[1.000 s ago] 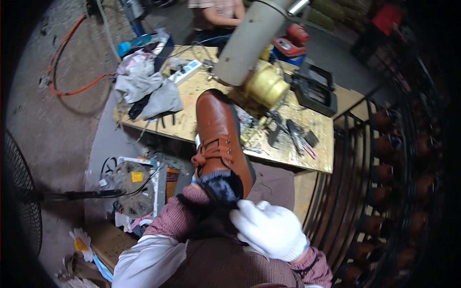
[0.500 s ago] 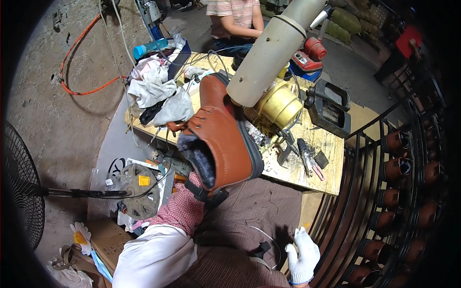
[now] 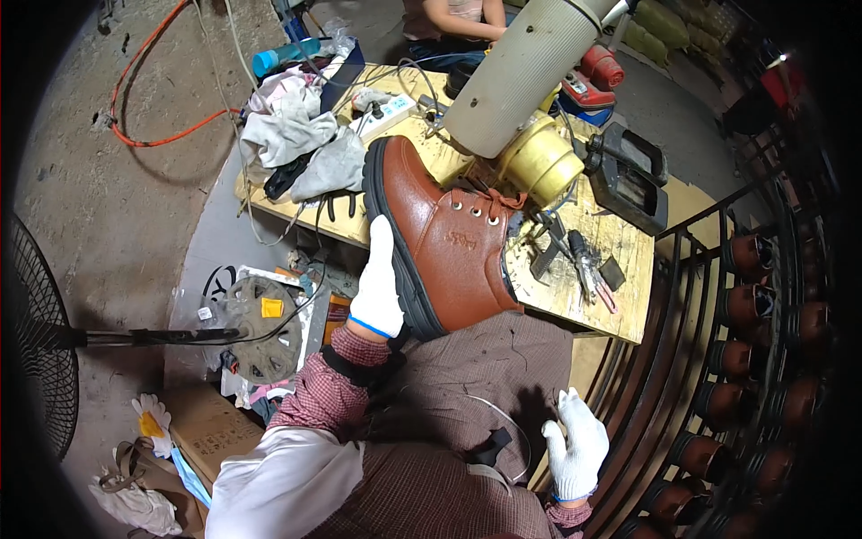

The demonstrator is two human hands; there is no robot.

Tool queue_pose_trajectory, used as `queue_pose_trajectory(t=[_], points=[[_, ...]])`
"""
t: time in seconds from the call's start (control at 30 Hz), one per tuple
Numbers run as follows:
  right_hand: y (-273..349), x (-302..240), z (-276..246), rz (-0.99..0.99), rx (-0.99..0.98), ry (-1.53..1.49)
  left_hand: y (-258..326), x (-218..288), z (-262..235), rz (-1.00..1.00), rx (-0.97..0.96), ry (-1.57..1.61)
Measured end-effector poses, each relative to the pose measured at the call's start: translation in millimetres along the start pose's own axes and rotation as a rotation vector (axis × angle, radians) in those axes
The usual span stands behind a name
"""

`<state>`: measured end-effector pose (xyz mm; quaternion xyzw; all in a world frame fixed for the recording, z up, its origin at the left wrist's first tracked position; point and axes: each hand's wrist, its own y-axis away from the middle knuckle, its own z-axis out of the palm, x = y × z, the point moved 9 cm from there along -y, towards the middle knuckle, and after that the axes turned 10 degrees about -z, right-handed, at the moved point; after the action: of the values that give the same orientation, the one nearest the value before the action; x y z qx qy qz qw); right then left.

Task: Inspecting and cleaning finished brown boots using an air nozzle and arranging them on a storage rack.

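Observation:
A brown leather boot (image 3: pixel 453 256) with a thick black sole is held up in front of the wooden table, toe pointing away and lace eyelets facing right. My left hand (image 3: pixel 381 286), in a white glove, grips it by the sole side; some of the fingers are hidden by the boot. Over my lap at the lower right hovers my right hand (image 3: pixel 576 444), also white-gloved, empty, with thumb and fingers apart. Just beyond the boot a large grey ribbed tube (image 3: pixel 521 81) slants down toward a yellow round housing (image 3: pixel 540 163).
The wooden table (image 3: pixel 620 310) carries rags (image 3: pixel 301 144), a white power strip (image 3: pixel 386 117), pliers (image 3: pixel 593 274) and black metal frames (image 3: pixel 628 180). A rack of boots (image 3: pixel 750 305) stands right. A fan (image 3: pixel 40 341) is at left. Another person (image 3: pixel 453 22) sits across the table.
The boot has been turned over in my left hand: its opening faced me before, now its side and laces show. My right hand has shifted slightly upward.

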<state>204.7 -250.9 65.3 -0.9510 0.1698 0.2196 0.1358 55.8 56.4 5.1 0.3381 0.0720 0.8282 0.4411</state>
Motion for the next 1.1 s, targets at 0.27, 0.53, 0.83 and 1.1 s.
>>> queue_pose_trajectory(t=[0.27,0.53,0.83,1.1], points=[[21,11,15,-0.042,-0.021,0.075,-34,30,1,0.148,0.041,-0.036],[5,19,19,-0.005,-0.064,0.029,-24,110,34,0.919,0.478,-1.26],[-66,-24,17,-0.315,-0.08,0.089,-51,113,62,0.609,0.305,-0.416],[-163,-135,2,-0.876,0.189,0.06,-7,83,19,0.501,0.353,-0.187]])
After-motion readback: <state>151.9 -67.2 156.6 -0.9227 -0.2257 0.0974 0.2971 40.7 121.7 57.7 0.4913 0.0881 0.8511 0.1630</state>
